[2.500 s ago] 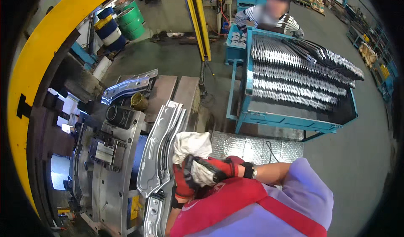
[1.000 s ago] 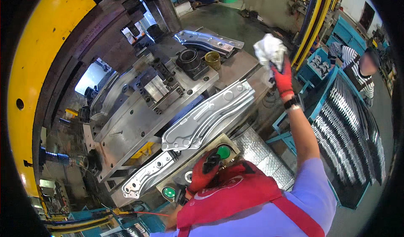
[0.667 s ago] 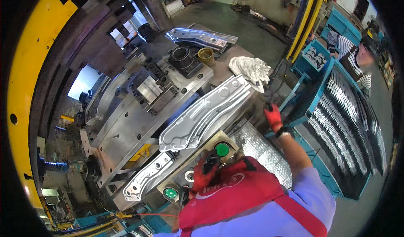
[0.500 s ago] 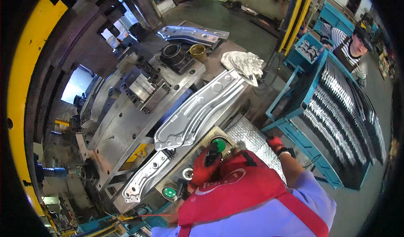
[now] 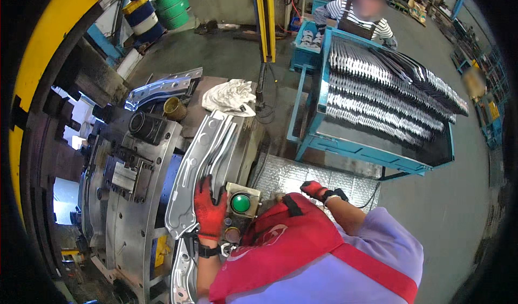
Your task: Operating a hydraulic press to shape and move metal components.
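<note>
My left hand (image 5: 210, 209), in a red glove with dark fingertips, rests on the edge of a long stamped metal panel (image 5: 186, 188). Its fingers are stretched forward and the thumb stands apart. A second stamped metal part (image 5: 183, 274) lies below the panel, partly hidden by my forearm. Just right of the left hand is a control box with a green push button (image 5: 240, 202). Out to the right, above the metal floor plate, my right hand (image 5: 314, 189) is held away from the panels. Its gloved fingers are curled, with nothing visible in them.
A steel die (image 5: 121, 217) stands on the left within a yellow press frame (image 5: 27, 72). Beyond the panel are a white cloth (image 5: 229, 96), a small pot (image 5: 174, 108) and another part (image 5: 162, 88). A blue rack (image 5: 367, 155) of stacked parts stands right, a co-worker (image 5: 364, 15) behind it.
My left hand has moved from the control box onto the panel, its fingers now extended. The view has turned right, bringing more of the rack and floor into sight. My right hand stays out to the side.
</note>
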